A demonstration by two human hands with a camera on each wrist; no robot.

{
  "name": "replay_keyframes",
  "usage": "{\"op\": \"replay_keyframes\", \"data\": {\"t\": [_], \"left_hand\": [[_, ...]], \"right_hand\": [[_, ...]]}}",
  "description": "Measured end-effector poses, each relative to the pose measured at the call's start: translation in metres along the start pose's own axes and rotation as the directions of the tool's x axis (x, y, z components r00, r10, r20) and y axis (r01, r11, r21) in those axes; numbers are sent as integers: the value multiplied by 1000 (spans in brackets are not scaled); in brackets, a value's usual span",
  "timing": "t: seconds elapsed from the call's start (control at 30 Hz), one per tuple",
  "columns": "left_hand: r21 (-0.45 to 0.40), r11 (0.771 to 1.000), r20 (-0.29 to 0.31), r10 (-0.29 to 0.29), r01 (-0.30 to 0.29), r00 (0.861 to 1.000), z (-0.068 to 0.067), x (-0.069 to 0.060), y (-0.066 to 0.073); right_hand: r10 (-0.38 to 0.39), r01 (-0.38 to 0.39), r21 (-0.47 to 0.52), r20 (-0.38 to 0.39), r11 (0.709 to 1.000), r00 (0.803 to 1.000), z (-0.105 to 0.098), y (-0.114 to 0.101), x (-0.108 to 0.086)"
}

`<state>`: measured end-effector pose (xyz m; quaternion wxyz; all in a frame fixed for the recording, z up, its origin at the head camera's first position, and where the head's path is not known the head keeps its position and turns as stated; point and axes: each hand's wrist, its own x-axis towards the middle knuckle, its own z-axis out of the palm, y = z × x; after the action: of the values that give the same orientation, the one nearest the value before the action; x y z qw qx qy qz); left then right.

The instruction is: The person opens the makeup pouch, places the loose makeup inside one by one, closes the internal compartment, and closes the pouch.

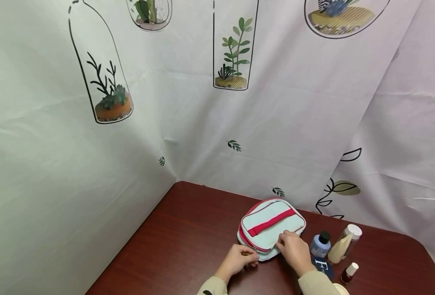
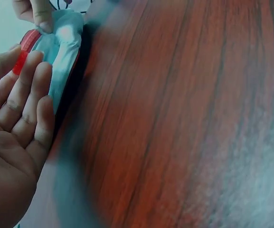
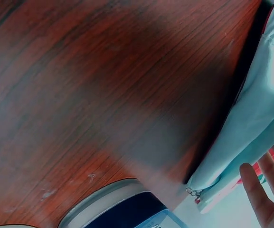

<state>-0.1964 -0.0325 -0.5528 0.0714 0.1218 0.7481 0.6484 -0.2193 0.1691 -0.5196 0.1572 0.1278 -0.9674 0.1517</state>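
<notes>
head view shows a pale-blue pouch [image 1: 270, 233] with red trim [image 2: 30, 40] lying on the brown tabletop [image 1: 173, 233], toward the far side, with both hands at its near side. the left hand [image 1: 237, 259] pinches the trim at the near-left part of the pouch between thumb and forefinger, its other fingers loosely extended. the right hand [image 1: 295, 250] seems to pinch the near-right rim, thumb on the near side and fingers spread across the top, though the exact contact is partly hidden. the pouch looks light and soft, likely to buckle or slide when tugged, and not fragile. its seamed rim should give the firmest hold; the red strap [image 1: 271, 222] across the top looks fit for lifting. right of the pouch stand a blue bottle [image 1: 320, 246], a clear container [image 1: 354, 232] with a white lid and, overlapping it, a cream tube [image 1: 339, 250]. nearer are a dark-blue round jar [image 1: 322, 267] and a small dark-red bottle [image 1: 349, 273]. the jar is just beside the right sleeve [image 1: 316, 283], so a rightward swing could knock it. a printed cloth [image 1: 188, 123] hangs behind the far edge.
</notes>
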Motion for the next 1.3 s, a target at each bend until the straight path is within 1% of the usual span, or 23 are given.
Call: {"op": "replay_keyframes", "data": {"t": [0.13,0.2,0.4,0.5,0.67,0.77,0.8,0.83,0.93,1.0,1.03,1.07,1.17,1.3], "left_hand": [[19,1000,-16,16,-15,1000,4,-3,8],[14,1000,-30,22,-21,999,6,-3,12],[-54,998,-46,36,-39,998,10,-6,18],[-62,998,-53,27,-31,998,12,-4,15],[-56,998,-58,7,-11,998,16,-1,1],[-58,998,-39,37,-39,999,16,-1,-3],[-56,997,-30,57,-58,998,16,-1,-4],[-43,994,-22,97,-98,995,16,-1,-5],[-42,990,-11,133,-133,991,15,-2,-5],[-47,992,-17,113,-114,993,17,-1,-5],[-53,994,-22,95,-96,995,18,-1,-5],[-68,996,-23,57,-58,998,19,0,-5],[-64,998,-10,18,-19,1000,23,0,-1],[-35,999,14,4,-3,1000,27,0,4]], "right_hand": [[4,-4,-5,11,1000,1000,-1,-2,1],[9,-9,-12,24,1000,1000,-1,-2,1],[22,-22,-11,44,1000,999,-2,-2,1],[29,-29,-2,51,1000,998,-2,-2,2],[41,-40,-6,67,999,997,-3,-2,2],[37,-36,-13,71,999,997,-4,-2,2],[37,-36,-15,73,999,997,-4,-2,2],[38,-37,-14,73,999,997,-4,-2,2],[40,-39,-15,76,999,996,-5,-1,2],[47,-46,-16,82,999,996,-4,-1,2],[50,-48,-17,84,999,995,-4,-1,2],[51,-50,-17,84,999,995,-4,-1,2],[46,-45,-16,76,999,996,-2,-3,2],[16,-16,5,63,1000,998,0,-5,2]]}}
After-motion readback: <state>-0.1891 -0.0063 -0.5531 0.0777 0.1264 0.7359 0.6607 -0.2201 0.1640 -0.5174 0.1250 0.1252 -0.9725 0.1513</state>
